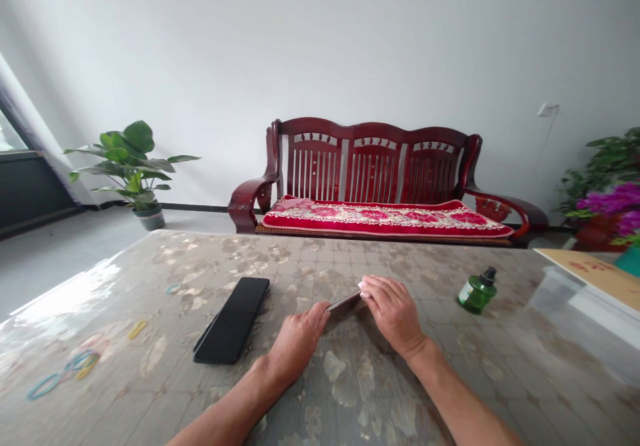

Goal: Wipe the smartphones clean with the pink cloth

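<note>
My left hand (299, 338) is closed on one end of a phone (345, 305), a thin dark slab with a silvery rim, tilted and seen nearly edge-on just above the table. At the slab's far end, my right hand (395, 309) has its fingers closed around a small white tissue (363, 287) and presses it against the edge. Most of the tissue is hidden by the fingers. Left of my hands, a black phone (234, 321) lies flat with its dark screen up.
Loose rubber bands (75, 366) lie on the patterned tablecloth (200, 403) at the left. A green pump bottle (478, 291) stands at the right, near a clear plastic box (575, 299) with a tan board (595, 273) on top. Behind the table is a wooden bench (373, 166).
</note>
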The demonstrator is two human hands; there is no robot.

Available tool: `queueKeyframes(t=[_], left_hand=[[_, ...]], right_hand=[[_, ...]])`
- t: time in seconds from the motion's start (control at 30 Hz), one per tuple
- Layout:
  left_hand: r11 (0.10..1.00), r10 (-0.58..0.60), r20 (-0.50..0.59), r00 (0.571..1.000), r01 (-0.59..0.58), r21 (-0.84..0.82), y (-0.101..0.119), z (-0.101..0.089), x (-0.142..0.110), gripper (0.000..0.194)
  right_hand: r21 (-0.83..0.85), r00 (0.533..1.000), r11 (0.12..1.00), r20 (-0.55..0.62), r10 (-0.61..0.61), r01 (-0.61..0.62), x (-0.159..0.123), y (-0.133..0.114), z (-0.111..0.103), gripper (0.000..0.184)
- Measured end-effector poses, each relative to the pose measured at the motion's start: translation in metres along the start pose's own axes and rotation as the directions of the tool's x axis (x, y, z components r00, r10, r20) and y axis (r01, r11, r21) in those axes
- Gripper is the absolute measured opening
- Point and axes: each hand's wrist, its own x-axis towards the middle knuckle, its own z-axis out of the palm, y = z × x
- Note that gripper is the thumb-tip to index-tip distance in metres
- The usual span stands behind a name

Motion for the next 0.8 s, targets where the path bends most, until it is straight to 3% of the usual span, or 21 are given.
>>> queueKeyframes(t=[0.23, 0.5, 0.6, 0.8], left_hand=[[0.997, 0.034, 0.005, 0.999, -0.035, 0.062, -0.002, 0.003, 0.0, 0.021], [0.994, 0.103, -0.009, 0.995, -0.102, 0.033, -0.001, 0.004, -0.002, 0.021], [0.994, 0.102, -0.004, 0.995, -0.102, 0.026, -0.002, 0.003, -0.002, 0.021], [0.996, 0.051, 0.019, 0.999, -0.052, 0.066, -0.003, 0.002, 0.0, 0.023]], right_hand=[[0.018, 1.0, 1.0, -0.001, -0.02, 0.02, -0.002, 0.001, 0.0, 0.017], [0.057, 0.99, 0.989, 0.031, -0.138, 0.137, 0.001, -0.026, 0.002, 0.028], [0.044, 0.987, 0.987, 0.033, -0.158, 0.156, 0.001, -0.019, 0.0, 0.029], [-0.059, 0.998, 0.997, 0.005, -0.058, 0.059, -0.004, 0.009, -0.002, 0.025]])
